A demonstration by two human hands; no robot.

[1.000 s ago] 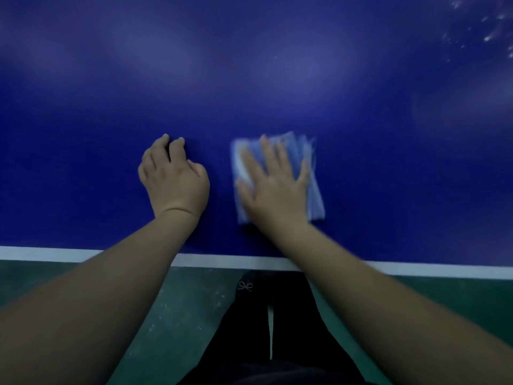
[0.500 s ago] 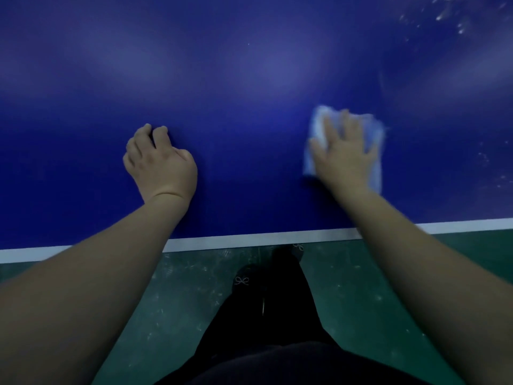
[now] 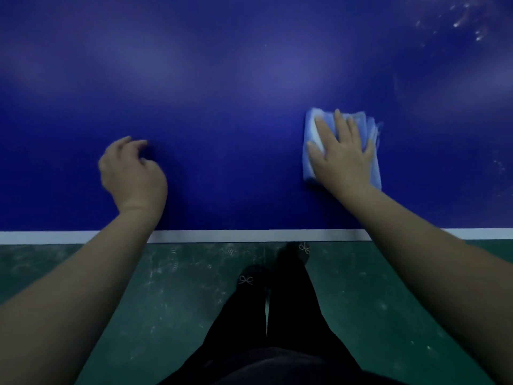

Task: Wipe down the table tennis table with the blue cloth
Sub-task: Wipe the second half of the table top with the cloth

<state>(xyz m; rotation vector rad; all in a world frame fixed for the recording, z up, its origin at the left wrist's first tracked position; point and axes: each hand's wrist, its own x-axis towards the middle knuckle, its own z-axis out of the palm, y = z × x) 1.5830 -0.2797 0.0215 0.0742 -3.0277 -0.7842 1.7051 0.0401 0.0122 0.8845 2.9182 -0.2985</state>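
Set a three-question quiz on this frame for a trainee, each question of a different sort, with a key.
1. True or false: the left hand holds the blue cloth.
2. How does the right hand lie on the cloth? A) fingers spread flat; B) closed fist; C) fingertip pinch.
3. Fill in: the white specks on the table lie toward the far ___ of the view.

Key: 1 false; 2 A; 3 right.
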